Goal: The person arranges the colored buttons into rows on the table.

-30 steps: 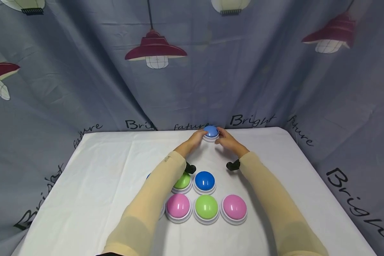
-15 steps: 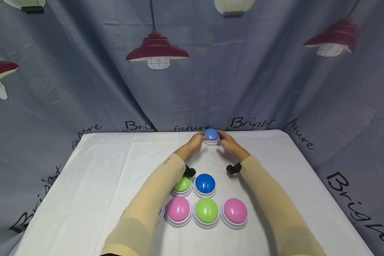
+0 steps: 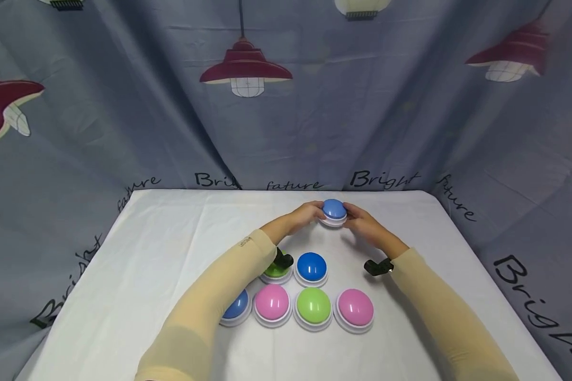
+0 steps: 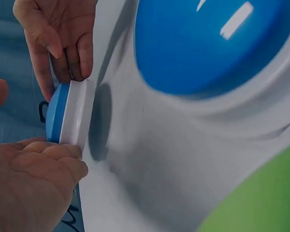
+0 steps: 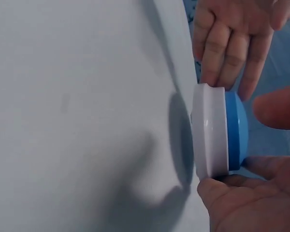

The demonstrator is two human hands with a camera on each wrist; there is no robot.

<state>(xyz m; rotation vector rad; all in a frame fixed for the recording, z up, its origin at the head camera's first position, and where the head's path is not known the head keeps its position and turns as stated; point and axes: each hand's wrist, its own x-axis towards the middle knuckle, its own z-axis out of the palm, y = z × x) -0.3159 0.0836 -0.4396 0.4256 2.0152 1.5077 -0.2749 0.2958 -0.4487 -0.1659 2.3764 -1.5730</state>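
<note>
A blue dome buzzer button [image 3: 334, 209] on a white base is held between both hands near the table's far edge. The left hand [image 3: 305, 216] holds its left side with the fingers, and the right hand [image 3: 368, 226] holds the right side. Both wrist views show fingertips on the white base [image 5: 210, 130] and the thumbs apart from the dome. Beside the base lies its shadow; the button looks slightly raised. Nearer the person, a darker blue buzzer button [image 3: 312, 267] stands beside a green one [image 3: 275, 271], which the left wrist's black mount [image 3: 283, 259] partly covers.
The front row holds a blue button [image 3: 236, 305] partly under the left sleeve, a pink one [image 3: 271, 302], a green one [image 3: 313, 306] and another pink one [image 3: 355, 308]. White cloth covers the table [image 3: 171, 227]; a grey-blue curtain [image 3: 314, 132] hangs behind it.
The hands have brought the held blue button away from the far edge, nearer the person and a little to the right. The right forearm has moved rightward. The head view has shifted slightly.
</note>
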